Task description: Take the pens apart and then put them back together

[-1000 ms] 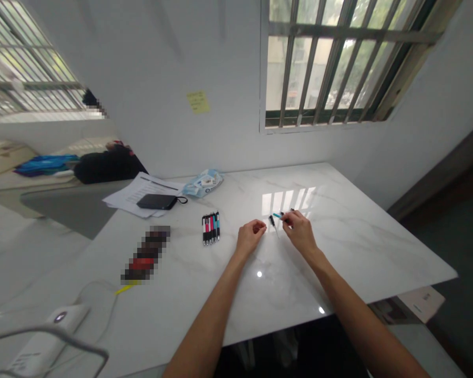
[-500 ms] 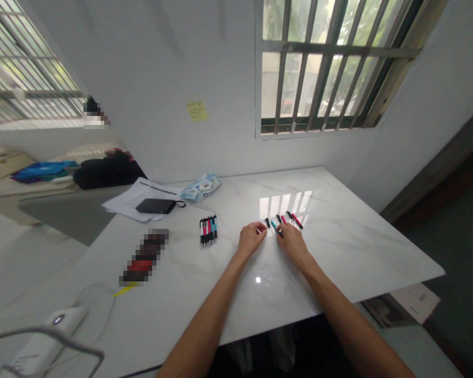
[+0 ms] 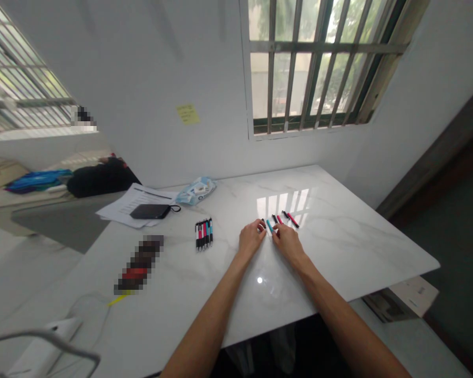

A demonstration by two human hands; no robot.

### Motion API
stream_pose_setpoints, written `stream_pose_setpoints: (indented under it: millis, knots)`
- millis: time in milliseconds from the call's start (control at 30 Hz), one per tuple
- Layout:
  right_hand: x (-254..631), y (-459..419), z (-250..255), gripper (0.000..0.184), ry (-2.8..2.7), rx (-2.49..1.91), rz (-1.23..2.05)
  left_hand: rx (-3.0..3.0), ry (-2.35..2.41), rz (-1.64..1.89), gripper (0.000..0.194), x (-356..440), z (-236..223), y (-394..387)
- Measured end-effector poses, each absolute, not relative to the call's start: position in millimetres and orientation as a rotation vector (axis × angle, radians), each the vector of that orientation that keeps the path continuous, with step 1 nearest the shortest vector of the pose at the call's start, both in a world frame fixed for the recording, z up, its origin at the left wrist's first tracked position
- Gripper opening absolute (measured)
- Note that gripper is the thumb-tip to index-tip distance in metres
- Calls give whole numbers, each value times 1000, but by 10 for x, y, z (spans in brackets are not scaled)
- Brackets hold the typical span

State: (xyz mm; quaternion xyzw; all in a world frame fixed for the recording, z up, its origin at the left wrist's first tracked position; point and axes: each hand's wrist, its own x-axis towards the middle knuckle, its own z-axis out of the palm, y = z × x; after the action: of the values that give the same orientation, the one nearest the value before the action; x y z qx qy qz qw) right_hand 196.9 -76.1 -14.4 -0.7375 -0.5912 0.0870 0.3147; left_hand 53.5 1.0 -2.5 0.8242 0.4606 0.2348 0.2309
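Observation:
On the white marbled table, my left hand (image 3: 253, 236) is curled with its fingertips at a black-ended pen (image 3: 264, 222), partly hidden by the fingers. My right hand (image 3: 288, 240) pinches a teal pen (image 3: 270, 226) just beside it, its lower part covered by my fingers. Past the right hand lie a black-tipped pen (image 3: 275, 218), a pink pen (image 3: 279, 219) and a red-pink pen (image 3: 292, 219) with a dark one alongside. To the left, several pens (image 3: 204, 234) lie side by side in a neat row.
At the table's back left are printed papers (image 3: 116, 207), a black pouch (image 3: 150, 211) with a loop and a light-blue packet (image 3: 197, 191). A blurred dark-and-red item (image 3: 139, 265) lies at the left. A barred window is in the wall; a box (image 3: 412, 296) stands below the right edge.
The view has shifted slightly. My hands have come closer together; the teal pen now lies nearer the black-ended pen and my left fingers cover more of that pen.

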Motion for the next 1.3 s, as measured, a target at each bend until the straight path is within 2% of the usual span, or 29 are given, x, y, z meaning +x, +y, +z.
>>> stream_pose_setpoints:
  millis: [100, 267, 600, 767, 867, 1033, 1167, 1300]
  knots:
    - [1975, -768, -179, 18, -1570, -1930, 212, 2242, 1246, 678, 23, 488, -22, -51]
    - [1974, -774, -227, 21, -1595, -1924, 189, 2342, 1207, 653, 42, 398, -19, -215]
    - [1940, -747, -212, 23, -1599, -1947, 215, 2355, 1239, 649, 31, 507, -30, -154]
    - [1940, -759, -208, 22, -1598, -1940, 179, 2341, 1212, 680, 32, 459, -58, -167]
    - [1960, -789, -212, 19, -1575, -1886, 144, 2356, 1204, 705, 35, 234, -12, -98]
    - [1947, -820, -209, 16, -1571, -1776, 181, 2483, 1528, 733, 18, -587, 150, 263]
    - [1823, -823, -179, 18, -1627, -1656, 240, 2445, 1896, 674, 26, -1175, 146, 383]
    - [1575, -817, -108, 23, -1836, -1520, 313, 2404, 1917, 627, 35, -1326, 8, 274]
